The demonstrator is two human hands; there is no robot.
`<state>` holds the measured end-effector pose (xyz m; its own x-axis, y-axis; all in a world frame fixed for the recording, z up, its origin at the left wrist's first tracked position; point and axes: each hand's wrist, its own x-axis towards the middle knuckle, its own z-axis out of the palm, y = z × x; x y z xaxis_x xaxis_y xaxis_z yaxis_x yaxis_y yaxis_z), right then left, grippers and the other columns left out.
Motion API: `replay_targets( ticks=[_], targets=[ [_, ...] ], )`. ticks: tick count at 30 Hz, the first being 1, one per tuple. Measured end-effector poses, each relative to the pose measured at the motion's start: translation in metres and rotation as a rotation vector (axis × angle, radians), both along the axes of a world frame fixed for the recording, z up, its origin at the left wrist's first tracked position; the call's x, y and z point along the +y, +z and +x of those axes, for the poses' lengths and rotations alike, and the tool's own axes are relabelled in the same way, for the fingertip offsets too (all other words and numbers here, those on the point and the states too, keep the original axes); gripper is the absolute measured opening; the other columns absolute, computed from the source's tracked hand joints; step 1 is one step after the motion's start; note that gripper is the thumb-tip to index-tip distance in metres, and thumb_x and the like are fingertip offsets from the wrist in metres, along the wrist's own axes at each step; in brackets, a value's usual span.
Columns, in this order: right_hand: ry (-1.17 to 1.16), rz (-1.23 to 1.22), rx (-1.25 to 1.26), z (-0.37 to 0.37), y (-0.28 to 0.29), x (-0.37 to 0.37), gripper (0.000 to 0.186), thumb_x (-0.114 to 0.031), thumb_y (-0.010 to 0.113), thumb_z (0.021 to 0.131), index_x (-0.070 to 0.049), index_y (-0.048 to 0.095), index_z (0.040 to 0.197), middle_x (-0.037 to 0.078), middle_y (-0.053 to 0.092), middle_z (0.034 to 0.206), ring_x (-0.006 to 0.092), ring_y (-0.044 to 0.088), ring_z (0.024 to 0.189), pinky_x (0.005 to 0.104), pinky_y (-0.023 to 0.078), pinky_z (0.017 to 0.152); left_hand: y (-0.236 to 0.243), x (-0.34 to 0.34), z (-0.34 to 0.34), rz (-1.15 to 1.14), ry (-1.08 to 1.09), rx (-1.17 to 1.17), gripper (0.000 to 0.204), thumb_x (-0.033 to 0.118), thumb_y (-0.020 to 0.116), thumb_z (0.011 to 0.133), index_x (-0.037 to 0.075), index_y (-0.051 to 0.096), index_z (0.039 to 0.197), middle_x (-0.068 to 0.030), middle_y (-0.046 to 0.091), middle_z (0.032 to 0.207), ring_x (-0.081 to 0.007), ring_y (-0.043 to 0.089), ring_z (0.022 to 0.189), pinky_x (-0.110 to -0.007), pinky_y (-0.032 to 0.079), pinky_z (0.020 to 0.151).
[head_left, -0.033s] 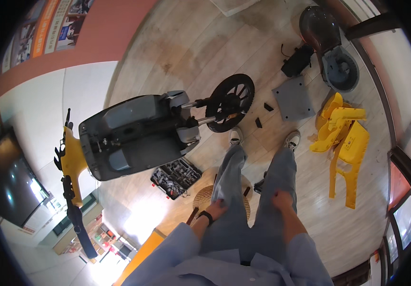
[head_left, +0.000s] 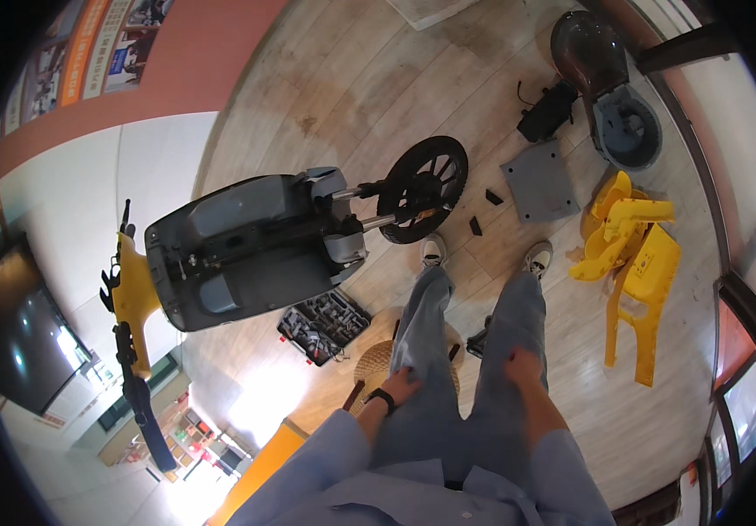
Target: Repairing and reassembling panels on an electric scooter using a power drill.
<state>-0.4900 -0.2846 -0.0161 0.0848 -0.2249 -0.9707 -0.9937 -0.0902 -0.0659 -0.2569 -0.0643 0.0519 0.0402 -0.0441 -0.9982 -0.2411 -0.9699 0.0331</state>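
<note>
Hands on thighs, scooter ahead left, tool case beneath, panels right

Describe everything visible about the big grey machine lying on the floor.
The large grey plastic-bodied machine lies tipped on its side on the wooden floor, its dark underside facing up. Two metal rods run from its body to a black spoked wheel. A yellow handle section with a dark bar extends from its far end. An open black tool case sits beside it. No hand touches it.
</note>
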Motion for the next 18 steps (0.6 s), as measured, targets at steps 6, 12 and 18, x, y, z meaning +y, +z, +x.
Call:
replay_targets(
  ticks=[6, 12, 18],
  targets=[
    [0.011, -0.116, -0.109, -0.044, -0.016, -0.069, 0.017, -0.022, 0.059, 0.075, -0.011, 0.063, 0.088, 0.014, 0.066, 0.088, 0.0336, 0.063, 0.087, 0.0447, 0.05, 0.075, -0.011, -0.033, -0.064, 0.162, -0.067, -0.145, 0.092, 0.055, 0.061, 0.074, 0.0, 0.024, 0.138, -0.0291, 0.034, 0.136, -0.0455, 0.041, 0.121, -0.046, 0.036, 0.101],
    [0.162, -0.094, -0.02, -0.089, -0.025, -0.119, 0.022, -0.022, 0.059, 0.076, -0.008, 0.06, 0.092, 0.017, 0.064, 0.091, 0.0329, 0.062, 0.092, 0.0443, 0.049, 0.078, -0.008, -0.06, -0.091, 0.217, -0.044, -0.237, 0.099, 0.055, 0.065, 0.071, -0.003, 0.02, 0.137, -0.0309, 0.032, 0.134, -0.0463, 0.039, 0.122, -0.048, 0.037, 0.101],
    [0.149, -0.111, 0.036, -0.13, -0.031, -0.127, 0.021, -0.025, 0.058, 0.074, -0.008, 0.064, 0.084, 0.017, 0.066, 0.086, 0.0352, 0.064, 0.086, 0.0452, 0.05, 0.075, -0.009, -0.064, -0.088, 0.202, 0.058, -0.212, 0.1, 0.055, 0.067, 0.069, -0.002, 0.019, 0.137, -0.0312, 0.033, 0.133, -0.0453, 0.041, 0.12, -0.048, 0.039, 0.098]
  ],
)
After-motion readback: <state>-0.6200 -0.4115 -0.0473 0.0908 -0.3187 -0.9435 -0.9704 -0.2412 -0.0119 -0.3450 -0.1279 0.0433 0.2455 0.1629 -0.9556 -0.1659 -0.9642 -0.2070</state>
